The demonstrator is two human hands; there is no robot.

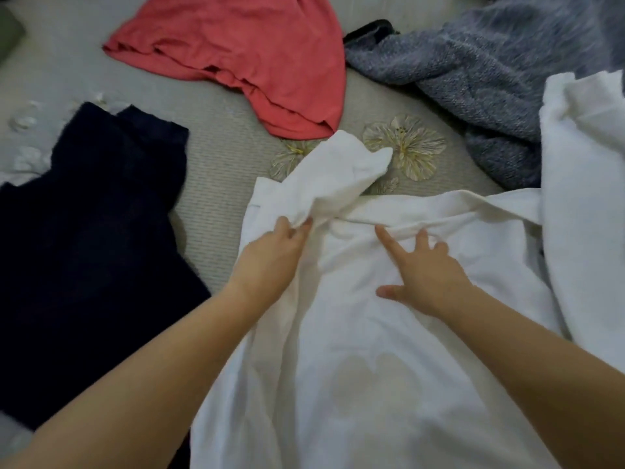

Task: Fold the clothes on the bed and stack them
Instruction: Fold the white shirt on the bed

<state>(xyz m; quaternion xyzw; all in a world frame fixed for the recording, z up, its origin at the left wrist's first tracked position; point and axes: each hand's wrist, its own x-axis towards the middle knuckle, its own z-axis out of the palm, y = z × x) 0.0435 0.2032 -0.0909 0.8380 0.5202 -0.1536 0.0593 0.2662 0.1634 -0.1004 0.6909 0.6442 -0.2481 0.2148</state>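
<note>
**Item under work.** The white lightweight shirt (355,384) lies spread on the bed (220,157), a grey ribbed cover, in the near centre. Its far edge reaches an embroidered pale flower motif (406,147).

**Left hand.** The left hand (270,255) pinches the white sleeve (338,170) close to where it joins the shirt. Its fingers (291,228) are curled round a bunch of cloth. The sleeve rises from the grip and droops towards the far right. Judged purpose: to carry the sleeve across the body of the shirt as an opening fold.

**Right hand.** The right hand (426,275) rests flat on the shirt, just right of that grip. Its fingers (385,235) are straight and spread and hold nothing. It appears to pin the cloth so that the body does not drag along with the sleeve.

**Other garments.**
- A dark navy flat-laid garment (91,231) lies at the left. It is apart from the shirt at its far end; whether the two overlap at the near edge cannot be told.
- A coral-red crumpled garment (243,52) lies at the far centre.
- A grey-blue fleecy knit (490,62) is heaped at the far right.
- A second white cloth (585,198) lies at the right edge and covers the shirt's right side.

**Progress.** No folded stack is in view. The task is judged to be at an early stage, with several pieces unfolded.

**Risk.** The thin cloth wrinkles under the hands, so the fold may need smoothing.
</note>
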